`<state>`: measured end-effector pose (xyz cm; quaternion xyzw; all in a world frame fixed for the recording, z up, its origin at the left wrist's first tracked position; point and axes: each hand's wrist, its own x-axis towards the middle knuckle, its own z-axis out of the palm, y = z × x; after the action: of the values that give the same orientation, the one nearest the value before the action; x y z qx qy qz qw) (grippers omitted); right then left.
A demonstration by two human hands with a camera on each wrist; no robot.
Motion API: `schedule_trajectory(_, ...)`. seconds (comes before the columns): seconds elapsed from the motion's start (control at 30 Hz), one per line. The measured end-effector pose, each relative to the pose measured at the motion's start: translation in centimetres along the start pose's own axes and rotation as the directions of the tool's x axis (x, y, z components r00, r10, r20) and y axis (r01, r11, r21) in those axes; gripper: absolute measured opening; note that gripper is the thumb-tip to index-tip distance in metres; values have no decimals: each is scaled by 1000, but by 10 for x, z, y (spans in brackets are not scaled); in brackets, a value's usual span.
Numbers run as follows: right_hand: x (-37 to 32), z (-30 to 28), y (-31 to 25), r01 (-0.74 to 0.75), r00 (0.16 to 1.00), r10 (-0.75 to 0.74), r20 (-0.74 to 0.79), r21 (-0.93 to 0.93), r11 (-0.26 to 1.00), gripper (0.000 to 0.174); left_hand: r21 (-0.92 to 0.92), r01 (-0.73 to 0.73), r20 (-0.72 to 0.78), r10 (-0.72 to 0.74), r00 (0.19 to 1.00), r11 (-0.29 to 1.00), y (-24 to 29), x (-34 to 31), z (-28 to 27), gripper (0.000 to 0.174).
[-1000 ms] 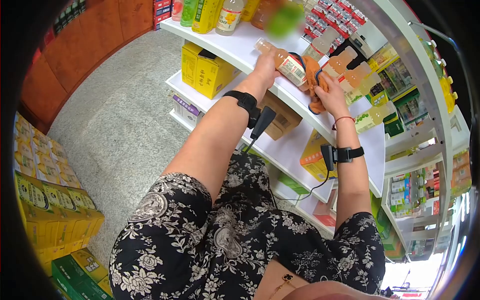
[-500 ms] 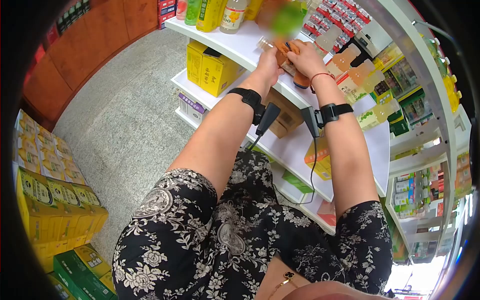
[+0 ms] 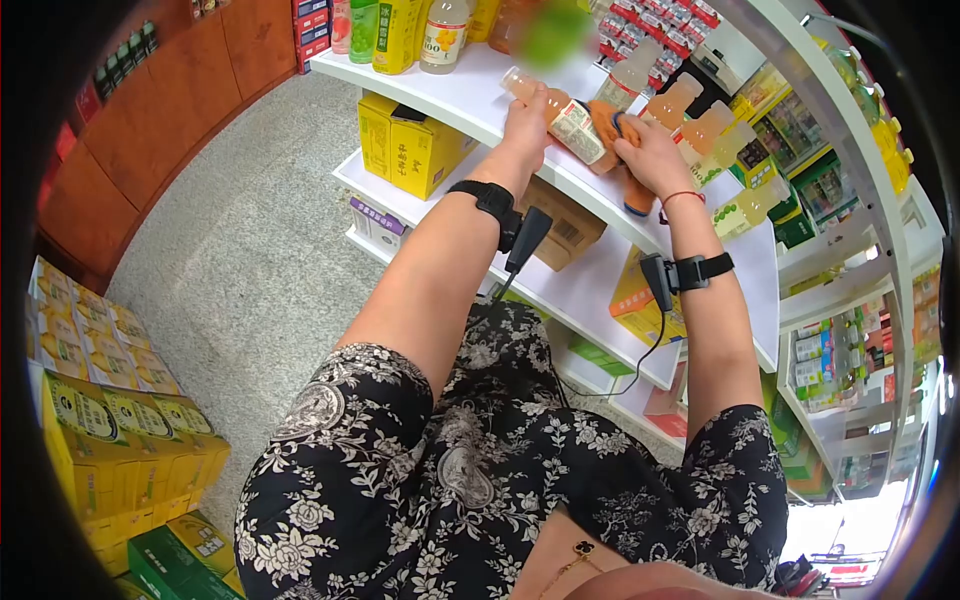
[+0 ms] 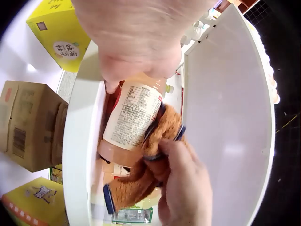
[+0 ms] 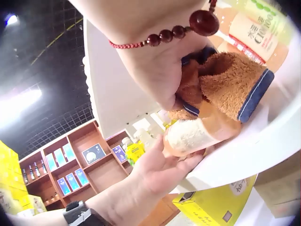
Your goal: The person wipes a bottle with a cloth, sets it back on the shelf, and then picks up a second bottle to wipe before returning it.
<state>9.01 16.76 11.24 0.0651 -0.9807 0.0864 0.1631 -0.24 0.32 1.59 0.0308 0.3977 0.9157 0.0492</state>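
Between the 2 hands, 1 bottle of peach-coloured drink (image 3: 577,133) lies tilted well over on its side, right above the edge of the white shelf (image 3: 475,92). And look at the grips: the left hand (image 3: 525,128) is clamped around the bottle towards its cap end, fingers curled under it in the right wrist view. Over at the other end, the right hand (image 3: 655,158) pinches a brown-orange cloth (image 4: 164,134) with navy edging, bunched and pressed against the bottle near its base, a loose flap hanging below! So the hands are apart, with the bottle's pale printed label showing between them.

A red beaded bracelet (image 5: 165,36) circles the right wrist, and black straps sit on both forearms. Just beyond the right hand, more bottles (image 3: 703,128) stand on the shelf, peach and pale yellow. Past the left hand, on the far side, a clear bottle with an orange-and-white label (image 3: 443,38) stands upright. Down below the left hand, it's a yellow box (image 3: 412,150) on the lower shelf, with a brown cardboard box (image 3: 562,228) below the space between the hands.
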Motion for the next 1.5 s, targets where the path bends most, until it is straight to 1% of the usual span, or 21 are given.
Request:
schedule_trajectory(0.03, 1, 0, -13, 71, 997, -71, -42, 13, 997, 49, 29, -5, 6, 5, 1000, 1000, 1, 1, 0, 42)
schedule_trajectory(0.17, 24, 20, -57, 179, 980, -172, -98, 68, 981, 48, -15, -26, -13, 26, 1000, 1000, 3, -1, 2, 40)
schedule_trajectory(0.23, 37, 37, -66, 286, 945, -275, -176, 39, 957, 47, -156, 0, 149, 23, 989, 988, 8, -2, -1, 42)
schedule_trajectory(0.27, 40, 41, -66, 294, 943, -282, -177, 44, 955, 47, -153, -7, 142, 29, 989, 988, 10, -3, -1, 42)
schedule_trajectory(0.33, 40, 47, -70, 267, 947, -282, -155, -114, 957, 47, -199, 29, 118, -6, 993, 980, 17, -15, 4, 46)
schedule_trajectory(0.37, 41, 50, -62, 289, 938, -300, -174, -87, 953, 47, -174, 21, 149, 5, 989, 984, 15, -12, 1, 47)
schedule_trajectory(0.53, 16, 38, -20, 313, 938, -317, -138, -52, 948, 49, -148, 50, 87, -38, 996, 988, 7, -4, 0, 45)
schedule_trajectory(0.6, 1, 34, -1, 269, 937, -283, -207, -94, 959, 50, -97, 53, 49, -49, 998, 994, 3, -1, -1, 42)
schedule_trajectory(0.63, -5, 32, 7, 268, 938, -282, -203, -94, 959, 50, -63, 72, 61, -68, 996, 995, 5, -3, -2, 39)
schedule_trajectory(0.7, -16, 26, 22, 128, 983, -131, -130, -33, 991, 51, -64, 84, 44, -82, 996, 994, 2, 1, -3, 39)
schedule_trajectory(0.77, -21, 26, 35, 106, 987, -106, -122, -8, 994, 51, -66, 91, 28, -89, 996, 994, -1, 4, -4, 39)
schedule_trajectory(0.83, -21, 23, 33, 85, 990, -82, -117, 16, 996, 51, -24, 56, 34, -56, 998, 998, -1, 3, -4, 39)
schedule_trajectory(0.93, -12, 21, 18, 44, 991, -47, -127, -33, 998, 51, 22, 55, 11, -55, 998, 998, -2, 5, -4, 40)
schedule_trajectory(1.0, 1, 23, 1, 225, 955, -237, -180, -84, 971, 49, -23, 28, 48, -27, 998, 999, -3, 5, -5, 39)
schedule_trajectory(1.03, 8, 25, -10, 224, 954, -236, -184, -81, 971, 49, -69, 4, 81, 2, 997, 998, -2, 4, -5, 39)
schedule_trajectory(1.13, 25, 35, -38, 221, 954, -237, -184, -105, 970, 48, -86, 27, 113, -17, 993, 996, 1, 3, -6, 37)
schedule_trajectory(1.23, 38, 41, -49, 280, 928, -294, -229, -89, 956, 47, -65, 29, 84, -23, 996, 997, 0, 5, -6, 36)
schedule_trajectory(1.33, 33, 41, -46, 296, 930, -314, -192, -120, 948, 47, -80, 5, 124, 5, 992, 997, 4, -1, -3, 37)
schedule_trajectory(1.37, 29, 41, -41, 295, 930, -313, -192, -119, 948, 47, -79, 5, 123, 4, 992, 997, 6, -5, -1, 37)
schedule_trajectory(1.43, 19, 39, -26, 336, 909, -354, -220, -116, 935, 49, -194, 29, 99, -10, 995, 981, 8, -6, 0, 40)
schedule_trajectory(1.5, 7, 37, -9, 309, 915, -330, -231, -126, 943, 49, -174, 37, 84, -23, 996, 984, 6, -1, -2, 42)
